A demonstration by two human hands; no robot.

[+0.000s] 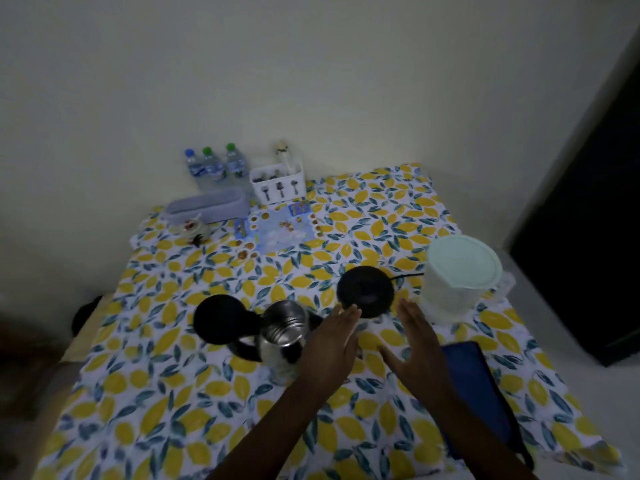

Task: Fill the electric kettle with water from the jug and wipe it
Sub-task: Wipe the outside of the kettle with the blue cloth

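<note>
Nearest the camera, two bare forearms reach up from the bottom edge over a desk [145,403] covered w/ a white cloth printed in yellow lemons and blue-green leaves. Going left to right: a round black kettle lid [223,318] hangs flipped open beside the steel electric kettle [282,336], which stands left of centre, mouth uncovered, shiny inside showing. The left hand [330,344] hovers just right of the kettle, fingers straight and together, released, holding nothing. The right hand [417,344] is likewise flat and empty, palm facing the left. Behind the fingertips sits a round black kettle base [367,291] w/ cord. Far right, a clear plastic jug w/ pale green lid [459,277] stands upright. A dark blue flat item [478,386] lies under the right forearm.
</note>
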